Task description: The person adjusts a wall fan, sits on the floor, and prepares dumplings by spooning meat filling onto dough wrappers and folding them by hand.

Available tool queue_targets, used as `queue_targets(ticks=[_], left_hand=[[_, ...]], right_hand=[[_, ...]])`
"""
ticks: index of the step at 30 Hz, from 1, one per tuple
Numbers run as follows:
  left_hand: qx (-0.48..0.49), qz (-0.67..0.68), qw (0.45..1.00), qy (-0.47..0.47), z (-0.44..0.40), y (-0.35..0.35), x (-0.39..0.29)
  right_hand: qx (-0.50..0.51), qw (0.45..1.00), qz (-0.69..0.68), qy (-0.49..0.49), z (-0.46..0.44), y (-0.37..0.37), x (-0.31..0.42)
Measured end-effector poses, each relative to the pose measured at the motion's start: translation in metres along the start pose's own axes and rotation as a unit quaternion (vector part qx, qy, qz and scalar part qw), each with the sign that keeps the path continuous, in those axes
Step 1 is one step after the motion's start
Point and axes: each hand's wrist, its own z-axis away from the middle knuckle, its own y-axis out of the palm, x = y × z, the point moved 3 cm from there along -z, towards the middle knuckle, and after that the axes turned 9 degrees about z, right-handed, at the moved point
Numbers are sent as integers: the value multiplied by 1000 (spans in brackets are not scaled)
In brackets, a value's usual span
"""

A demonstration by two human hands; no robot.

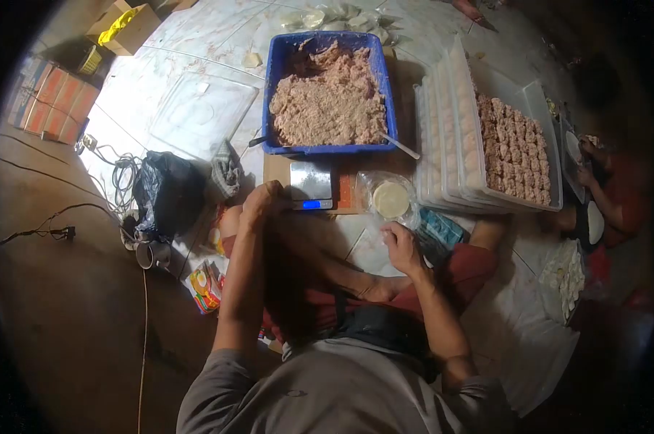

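Observation:
My left hand (264,201) is beside the left edge of a small digital scale (311,184) with a lit blue display. Its fingers are curled, and what they hold, if anything, is hidden. Just below a stack of round, pale dough wrappers (391,200) in an open clear plastic bag (369,182) is my right hand (403,247). Its thumb and fingers are drawn together, with nothing plain to see in them. Beyond the scale stands a blue tub (267,94) of pinkish ground meat mix (327,108). A metal utensil handle (403,145) sticks out at its right front corner.
Nested clear plastic trays (450,137) stand on the right; the outermost holds rows of meat portions (515,148). A black plastic bag (169,192), cables (120,177) and a mug (153,254) lie left. Another person's hand (591,152) shows far right.

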Motion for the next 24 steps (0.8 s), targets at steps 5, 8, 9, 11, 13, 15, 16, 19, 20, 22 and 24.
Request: queue_targets(ticks=[5,8,9,11,13,15,16,19,20,22,24], left_hand=[[-59,44,997,-15,13,-14,-9],[-11,-7,1000,-22,14,-16,-29],[22,-65,997,-22,13,-13,-33],[3,-52,997,-54,11,-9,-24],[-20,-19,999,-16,12,-9,-21],[-37,-6,999,-15,13,-7,-25],[-56,-13,998,2,14,-6,-30],[-138,-11,978,155,16,18,-45],[-111,7,977,180,27,23,-67],[-104,27,978,179,43,43,-95],[-47,93,975,196,40,72,-93]], right_hand=[[7,998,17,66,-4,-24,16],[-101,988,118,-19,-10,-30,5],[-107,986,124,-11,-9,-29,-4],[-94,988,123,22,-10,-27,-9],[-106,983,147,33,-13,-20,-13],[-119,978,168,37,-22,-12,-15],[-145,966,214,-28,-24,-12,-7],[-120,946,288,-85,-28,0,-9],[-148,925,334,-101,-33,16,-26],[-190,901,374,-115,-41,26,-40],[-194,895,383,-123,-41,34,-50]])
